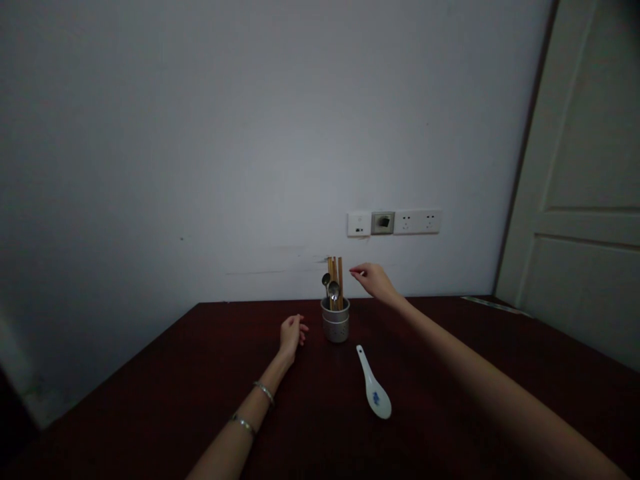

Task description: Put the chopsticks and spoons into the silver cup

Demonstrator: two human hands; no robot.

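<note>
A grey metal utensil holder (336, 328) stands upright on the table, holding several wooden chopsticks (341, 280) and two metal spoons (333, 291). My right hand (374, 280) is raised just right of the chopsticks, its fingertips pinched together with a small gap to them; nothing shows in the pinch. To the left of the holder, my left hand (293, 335) rests near the tabletop, fingers loosely curled and apart, holding nothing. A white ceramic soup spoon (374, 387) with a blue pattern lies in front of the holder, bowl towards me, touched by neither hand.
The dark red table (190, 373) meets a pale wall (250, 167) at its back edge. Low on that wall are power sockets (417, 222) and a switch plate (383, 223). A pale panelled door (590, 227) stands at the right, beside a flat strip (495, 305) on the table.
</note>
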